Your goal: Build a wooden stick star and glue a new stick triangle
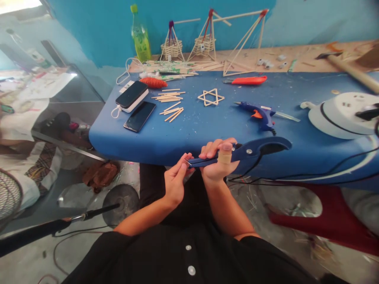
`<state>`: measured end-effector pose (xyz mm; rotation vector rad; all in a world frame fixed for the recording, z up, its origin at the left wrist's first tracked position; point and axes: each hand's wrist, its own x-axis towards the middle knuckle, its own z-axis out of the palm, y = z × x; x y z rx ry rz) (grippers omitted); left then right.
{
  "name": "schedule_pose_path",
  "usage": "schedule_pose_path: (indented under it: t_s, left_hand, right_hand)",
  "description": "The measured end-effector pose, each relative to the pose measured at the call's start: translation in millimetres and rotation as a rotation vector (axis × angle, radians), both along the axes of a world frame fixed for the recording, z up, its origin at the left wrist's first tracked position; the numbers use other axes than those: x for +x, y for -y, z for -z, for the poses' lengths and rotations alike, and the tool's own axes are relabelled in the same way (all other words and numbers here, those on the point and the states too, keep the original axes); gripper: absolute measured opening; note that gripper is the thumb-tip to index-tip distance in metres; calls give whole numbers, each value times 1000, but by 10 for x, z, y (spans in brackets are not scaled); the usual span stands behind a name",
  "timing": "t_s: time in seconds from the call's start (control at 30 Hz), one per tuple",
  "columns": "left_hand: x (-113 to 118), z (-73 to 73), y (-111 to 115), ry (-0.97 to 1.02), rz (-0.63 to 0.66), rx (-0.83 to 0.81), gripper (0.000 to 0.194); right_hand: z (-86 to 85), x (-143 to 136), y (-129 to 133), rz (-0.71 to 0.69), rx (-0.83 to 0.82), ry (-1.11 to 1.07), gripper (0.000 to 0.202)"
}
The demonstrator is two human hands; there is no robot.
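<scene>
Bottle (pixel 140 36) holds yellow-green liquid (pixel 142 48); right hand (pixel 218 163) grips blue tool (pixel 250 149).

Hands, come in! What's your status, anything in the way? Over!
Right hand gripping cutter; left hand pinching its thin end. Cutter at table edge. Black cord close by.

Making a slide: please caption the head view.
Left hand and right hand hold a blue tool; stick star on table.

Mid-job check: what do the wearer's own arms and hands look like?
Black short sleeves leave both forearms bare. The left hand and right hand are ungloved; a tan strip, probably a bandage, wraps the right thumb.
</scene>
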<state>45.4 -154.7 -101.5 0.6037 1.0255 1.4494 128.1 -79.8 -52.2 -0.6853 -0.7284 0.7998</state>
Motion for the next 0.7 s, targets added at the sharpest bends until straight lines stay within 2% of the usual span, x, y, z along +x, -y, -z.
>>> schedule_pose_path:
  t_s: [0.07,0.13,0.27,0.4,0.53,0.63,0.7]
  left_hand:
    - [-22,-31,38,-19,61,91,58]
    - [-102,-101,8,-124,90,156,52]
    - [-403,-373,-218,-581,189,278,35]
    - [-654,-672,-409,-877,381,502,36]
    - [-799,-895,-583,-1057,359,543,48]
    - [-1058,-1133,-975,-1170,316,586,48]
    - [-1377,-1349,-1443,-1303,264,586,48]
  right_hand:
    - [-14,-9,13,-45,23,22,48]
    - [-51,-18,12,-86,44,44,46]
    - [-171,-39,-32,-183,53,131,46]
    - [-298,-98,-97,-340,13,211,47]
    - [-407,-149,-240,-484,-43,284,47]
    - [-445,-151,-441,-586,-57,445,55]
    - [-423,-135,-589,-617,-55,587,62]
